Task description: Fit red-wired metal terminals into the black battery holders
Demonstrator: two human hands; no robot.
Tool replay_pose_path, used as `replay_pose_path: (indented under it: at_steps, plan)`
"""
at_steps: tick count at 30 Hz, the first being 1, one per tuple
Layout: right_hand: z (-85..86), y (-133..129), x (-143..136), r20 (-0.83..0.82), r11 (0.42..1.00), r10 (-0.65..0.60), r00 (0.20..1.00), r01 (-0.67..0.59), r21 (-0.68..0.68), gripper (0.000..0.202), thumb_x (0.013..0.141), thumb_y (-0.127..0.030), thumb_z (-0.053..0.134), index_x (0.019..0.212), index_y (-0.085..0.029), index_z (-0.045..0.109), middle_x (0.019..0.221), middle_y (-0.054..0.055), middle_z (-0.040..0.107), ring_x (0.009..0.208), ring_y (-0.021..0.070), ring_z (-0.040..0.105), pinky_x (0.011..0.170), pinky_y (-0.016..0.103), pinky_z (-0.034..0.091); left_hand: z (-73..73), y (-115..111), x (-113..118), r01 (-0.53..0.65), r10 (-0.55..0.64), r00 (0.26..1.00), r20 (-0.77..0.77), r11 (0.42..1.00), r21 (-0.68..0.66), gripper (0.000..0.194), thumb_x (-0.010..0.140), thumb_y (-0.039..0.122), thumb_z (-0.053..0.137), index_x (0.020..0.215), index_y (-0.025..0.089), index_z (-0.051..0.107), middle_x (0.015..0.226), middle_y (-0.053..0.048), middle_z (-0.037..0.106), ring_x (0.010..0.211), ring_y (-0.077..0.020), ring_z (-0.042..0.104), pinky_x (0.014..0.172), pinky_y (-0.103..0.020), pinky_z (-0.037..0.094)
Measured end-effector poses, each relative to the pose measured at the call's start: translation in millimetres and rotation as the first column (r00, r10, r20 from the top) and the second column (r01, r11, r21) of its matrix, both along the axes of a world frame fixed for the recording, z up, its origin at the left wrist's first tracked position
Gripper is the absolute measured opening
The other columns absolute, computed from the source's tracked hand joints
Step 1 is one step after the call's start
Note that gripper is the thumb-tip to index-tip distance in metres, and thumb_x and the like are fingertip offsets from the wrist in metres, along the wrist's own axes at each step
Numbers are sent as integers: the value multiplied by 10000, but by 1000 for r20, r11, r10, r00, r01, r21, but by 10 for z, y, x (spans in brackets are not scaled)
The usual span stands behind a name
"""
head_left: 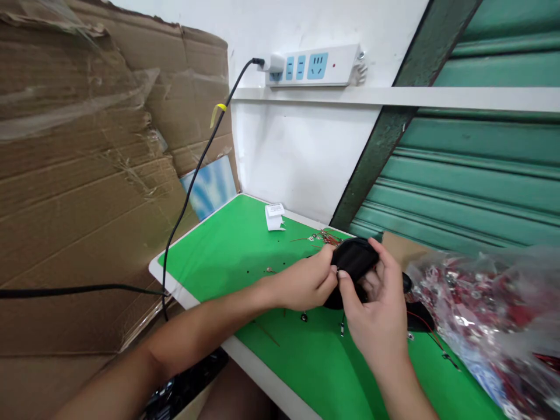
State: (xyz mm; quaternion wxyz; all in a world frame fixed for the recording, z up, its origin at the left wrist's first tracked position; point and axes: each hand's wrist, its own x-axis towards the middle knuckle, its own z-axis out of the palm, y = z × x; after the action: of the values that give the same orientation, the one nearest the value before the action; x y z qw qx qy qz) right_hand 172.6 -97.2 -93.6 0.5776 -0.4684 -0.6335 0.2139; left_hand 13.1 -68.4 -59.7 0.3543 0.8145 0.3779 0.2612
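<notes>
A black rounded part (355,256) is held up over the green tabletop (227,245), tilted, between both hands. My left hand (308,280) is closed, its fingertips pinched at the part's left lower edge. From the right, my right hand (378,291) grips the same part, thumb at its lower edge and index finger at its upper right. The two thumbs nearly meet. More black pieces lie below and behind the hands, partly hidden. Small components with thin red wires (328,236) are scattered beyond my left hand.
A clear plastic bag of red-wired components (476,309) fills the right side. A crumpled white paper (275,217) lies at the back. Cardboard (87,175) stands at the left, with a black cable (192,181) running up to a white power strip (341,65) on the wall.
</notes>
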Motion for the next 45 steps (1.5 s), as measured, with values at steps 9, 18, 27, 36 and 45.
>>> replay_pose_path:
  at_steps: [9,18,27,36,45]
  plan:
    - [77,-10,-19,-29,1000,3,1000,-4,-21,649,973,-356,676,1566,-231,442,1514,198,604,1243,251,731,982,371,653,-3,-11,4,-13,16,995,103,999,-29,328,1031,350,346,1236,141,493,1160,-153,635,990,-237,610,963,-451,566]
    - [100,4,66,-50,988,91,995,-97,-124,680,1004,-417,666,1624,-292,417,1572,149,582,1398,252,639,993,353,637,19,117,-13,116,-11,939,344,951,-285,433,964,339,391,1323,142,531,1289,-136,615,1230,-252,581,1175,-458,465]
    - [248,-73,13,46,982,-139,989,132,132,449,1005,-370,656,1422,-218,590,1268,126,722,1053,196,734,802,291,611,140,387,-249,164,486,638,597,672,-722,516,906,337,383,1303,99,610,1117,-158,753,964,-234,710,849,-355,573]
    - [-84,-272,-466,717,913,201,667,-392,109,170,1008,-172,573,1080,-197,725,1021,81,713,941,233,652,811,365,524,232,566,-451,271,760,323,563,496,-825,484,909,231,398,1299,42,614,916,-157,749,870,-241,690,989,-490,566]
    - [-351,-363,-793,743,918,296,600,-393,-49,132,944,-94,637,973,-209,695,1175,78,696,1121,261,559,952,422,426,222,553,-318,152,740,488,463,450,-880,444,1054,279,333,1167,51,697,857,-124,761,723,-166,667,732,-278,536]
